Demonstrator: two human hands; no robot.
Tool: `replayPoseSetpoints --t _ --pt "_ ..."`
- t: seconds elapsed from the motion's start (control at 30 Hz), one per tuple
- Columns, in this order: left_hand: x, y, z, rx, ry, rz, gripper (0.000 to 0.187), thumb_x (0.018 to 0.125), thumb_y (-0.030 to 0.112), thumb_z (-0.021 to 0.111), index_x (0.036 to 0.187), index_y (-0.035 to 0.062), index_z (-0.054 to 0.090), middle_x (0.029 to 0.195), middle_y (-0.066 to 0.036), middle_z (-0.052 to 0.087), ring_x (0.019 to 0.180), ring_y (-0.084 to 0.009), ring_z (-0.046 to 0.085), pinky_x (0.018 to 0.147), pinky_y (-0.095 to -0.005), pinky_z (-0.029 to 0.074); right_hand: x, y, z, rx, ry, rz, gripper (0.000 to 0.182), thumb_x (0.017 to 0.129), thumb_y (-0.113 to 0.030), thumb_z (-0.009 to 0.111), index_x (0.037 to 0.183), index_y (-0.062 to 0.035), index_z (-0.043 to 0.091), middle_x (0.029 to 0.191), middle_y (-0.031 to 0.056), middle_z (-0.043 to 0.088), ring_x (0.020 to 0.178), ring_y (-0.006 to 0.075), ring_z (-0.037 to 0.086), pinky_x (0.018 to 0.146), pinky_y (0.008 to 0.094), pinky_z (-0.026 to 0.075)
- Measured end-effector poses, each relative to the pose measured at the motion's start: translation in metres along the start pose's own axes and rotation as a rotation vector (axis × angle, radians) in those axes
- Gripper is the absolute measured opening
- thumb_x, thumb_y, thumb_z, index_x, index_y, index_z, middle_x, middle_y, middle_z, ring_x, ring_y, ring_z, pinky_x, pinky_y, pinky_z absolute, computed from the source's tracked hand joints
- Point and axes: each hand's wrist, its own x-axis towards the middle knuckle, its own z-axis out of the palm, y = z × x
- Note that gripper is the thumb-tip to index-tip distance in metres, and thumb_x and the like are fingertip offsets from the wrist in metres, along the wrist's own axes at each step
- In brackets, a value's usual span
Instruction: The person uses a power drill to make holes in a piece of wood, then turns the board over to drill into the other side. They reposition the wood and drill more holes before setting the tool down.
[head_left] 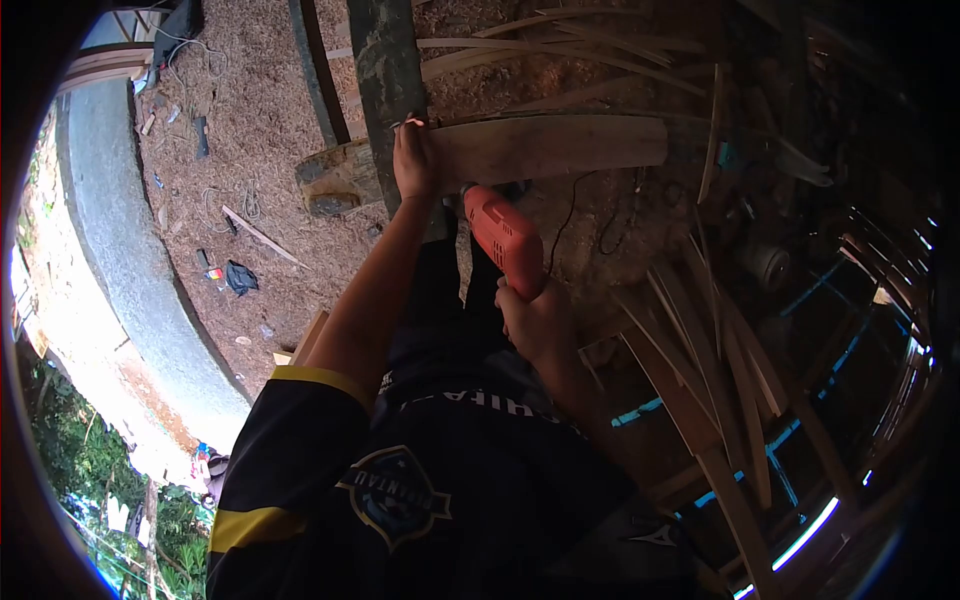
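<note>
A pale wooden board (550, 145) with a rough left end lies crosswise over a dark upright beam (388, 75). My left hand (415, 165) is on the board where it crosses the beam, its fingers bent and close together over the wood. In my right hand (540, 315) is a red power drill (505, 235), gripped by its handle. The drill's front end points at the board's near edge, just right of my left hand. Whether its tip touches the wood cannot be seen clearly.
Long thin wood strips (560, 50) lie at the back, and more planks (710, 350) lean at the right. A dark cord (572, 215) runs behind the drill. Wood shavings (260, 140) cover the ground. A concrete ledge (135, 240) curves along the left.
</note>
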Motion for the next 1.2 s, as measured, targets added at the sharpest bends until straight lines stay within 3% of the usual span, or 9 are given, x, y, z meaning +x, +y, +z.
replayPoseSetpoints --t 0.17,0.23,0.53,0.8,1.2 --pt "0.0 0.001 0.0 0.002 -0.02 -0.016 0.017 0.105 0.011 0.056 0.12 0.0034 0.06 0.123 -0.024 0.067 0.115 -0.0494 0.064 0.096 -0.0532 0.054 0.0 -0.005 0.001 -0.008 0.022 -0.028 0.023 0.096 -0.018 0.07 0.082 -0.0001 0.067 0.057 0.0032 0.061 0.048 0.0133 0.062 0.049 0.0331 0.047" --pt "-0.001 0.002 -0.001 -0.008 -0.026 -0.025 0.017 0.105 0.011 0.056 0.12 0.0034 0.059 0.123 -0.024 0.067 0.116 -0.0495 0.064 0.096 -0.0534 0.053 -0.001 -0.016 -0.001 -0.073 -0.021 0.108 0.027 0.087 -0.021 0.069 0.096 0.0038 0.073 0.08 0.0227 0.074 0.084 0.0405 0.078 0.075 0.0474 0.057" --pt "0.0 0.001 -0.001 0.002 -0.054 -0.028 0.018 0.102 0.008 0.056 0.12 0.0034 0.058 0.125 -0.023 0.066 0.117 -0.0489 0.063 0.098 -0.052 0.053 -0.008 -0.03 0.003 -0.04 -0.001 0.103 0.025 0.094 -0.022 0.069 0.094 0.0032 0.071 0.078 0.0201 0.072 0.077 0.0348 0.078 0.07 0.0453 0.055" --pt "-0.002 0.0 -0.001 0.021 -0.103 -0.106 0.024 0.101 0.005 0.058 0.124 0.0034 0.059 0.125 -0.023 0.066 0.12 -0.0478 0.064 0.101 -0.0507 0.052 -0.01 -0.031 0.005 -0.004 0.005 0.065 0.02 0.093 -0.017 0.067 0.091 0.0027 0.068 0.075 0.019 0.069 0.072 0.0317 0.075 0.067 0.0433 0.053" --pt "-0.001 0.002 -0.002 0.037 -0.082 -0.04 0.026 0.099 0.004 0.058 0.125 0.0033 0.058 0.128 -0.024 0.065 0.122 -0.0489 0.063 0.103 -0.0513 0.053 -0.01 -0.029 0.006 0.017 -0.005 0.089 0.018 0.093 -0.015 0.067 0.093 0.003 0.067 0.077 0.0182 0.07 0.073 0.0301 0.074 0.069 0.0433 0.053"
